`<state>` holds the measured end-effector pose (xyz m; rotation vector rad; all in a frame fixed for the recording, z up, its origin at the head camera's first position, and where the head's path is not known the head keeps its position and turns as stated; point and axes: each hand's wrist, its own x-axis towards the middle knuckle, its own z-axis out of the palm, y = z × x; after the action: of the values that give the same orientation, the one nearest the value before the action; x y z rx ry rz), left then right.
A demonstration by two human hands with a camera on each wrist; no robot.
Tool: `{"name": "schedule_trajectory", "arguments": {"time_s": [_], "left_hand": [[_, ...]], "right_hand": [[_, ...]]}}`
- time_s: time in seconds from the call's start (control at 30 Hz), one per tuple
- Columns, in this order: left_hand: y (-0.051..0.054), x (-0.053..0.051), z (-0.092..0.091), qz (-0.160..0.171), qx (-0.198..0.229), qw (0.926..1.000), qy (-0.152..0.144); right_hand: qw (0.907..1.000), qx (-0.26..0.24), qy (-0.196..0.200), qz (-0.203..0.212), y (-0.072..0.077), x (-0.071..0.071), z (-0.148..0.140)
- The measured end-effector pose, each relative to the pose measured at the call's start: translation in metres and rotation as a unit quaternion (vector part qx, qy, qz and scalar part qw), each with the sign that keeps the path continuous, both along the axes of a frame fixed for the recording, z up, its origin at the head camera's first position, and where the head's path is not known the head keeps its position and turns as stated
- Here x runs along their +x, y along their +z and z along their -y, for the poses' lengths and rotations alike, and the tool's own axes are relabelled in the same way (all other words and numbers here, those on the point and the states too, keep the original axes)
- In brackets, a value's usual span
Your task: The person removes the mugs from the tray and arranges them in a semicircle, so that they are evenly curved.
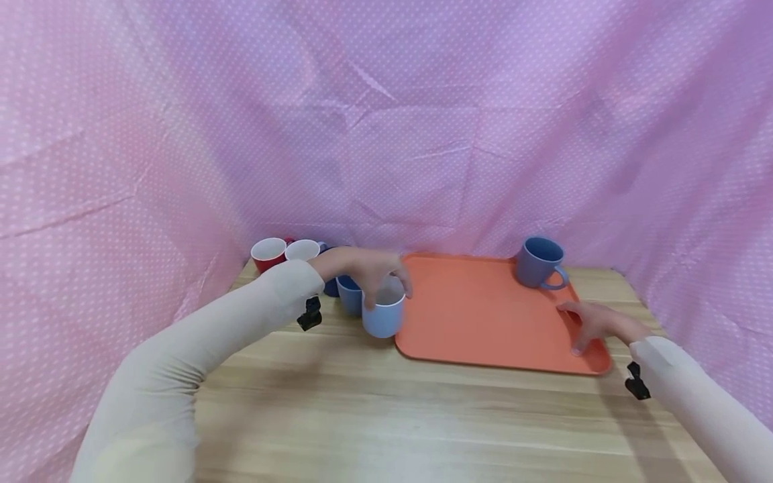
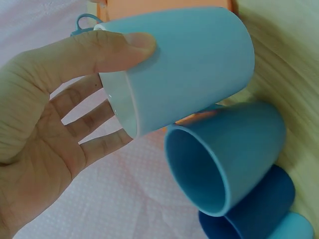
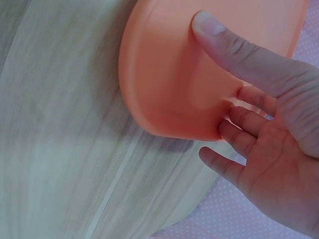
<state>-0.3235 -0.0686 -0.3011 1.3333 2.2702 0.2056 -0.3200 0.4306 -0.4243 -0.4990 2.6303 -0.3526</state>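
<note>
My left hand [image 1: 374, 268] reaches over a light blue mug [image 1: 383, 320] from above and grips it near the rim. In the left wrist view the thumb presses on its outer wall, and the other fingertips are hidden behind it. This mug is just beside the left edge of an orange tray [image 1: 471, 322]; whether its base touches the table cannot be told. At the tray's right edge rests my right hand [image 1: 594, 323], its thumb on the tray's inner surface and its other fingers loosely extended at the rim. A grey-blue mug [image 1: 537, 265] stands in the tray's back right corner.
Left of the held mug stand a medium blue mug [image 1: 350, 298] and a dark blue mug [image 2: 266, 199]. Farther back left are a red mug [image 1: 266, 258] and another white-lined mug [image 1: 302, 250]. Pink dotted cloth [image 1: 423, 168] hangs around the wooden table [image 1: 392, 416].
</note>
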Motion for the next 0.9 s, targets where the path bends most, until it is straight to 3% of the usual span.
{"name": "schedule_trajectory", "arguments": {"time_s": [0.27, 0.5, 0.6, 0.73, 0.9], "left_hand": [[-0.011, -0.001, 0.012, 0.03, -0.012, 0.9993, 0.018], [-0.019, 0.002, 0.017, 0.044, -0.023, 0.9986, 0.019], [-0.021, 0.005, 0.018, 0.036, -0.037, 0.9984, 0.025], [-0.025, 0.009, 0.019, 0.01, -0.048, 0.9988, 0.007], [-0.033, 0.012, 0.024, 0.011, -0.049, 0.9988, 0.002]], "right_hand": [[0.9992, -0.008, 0.02, -0.033, -0.003, -0.002, -0.003], [0.9997, -0.001, 0.013, -0.019, -0.003, -0.001, -0.001], [0.9997, -0.002, 0.017, -0.02, -0.003, -0.001, -0.001], [0.9994, -0.002, 0.023, -0.027, -0.003, -0.001, -0.002], [0.9993, -0.001, 0.023, -0.028, -0.002, -0.001, -0.002]]}}
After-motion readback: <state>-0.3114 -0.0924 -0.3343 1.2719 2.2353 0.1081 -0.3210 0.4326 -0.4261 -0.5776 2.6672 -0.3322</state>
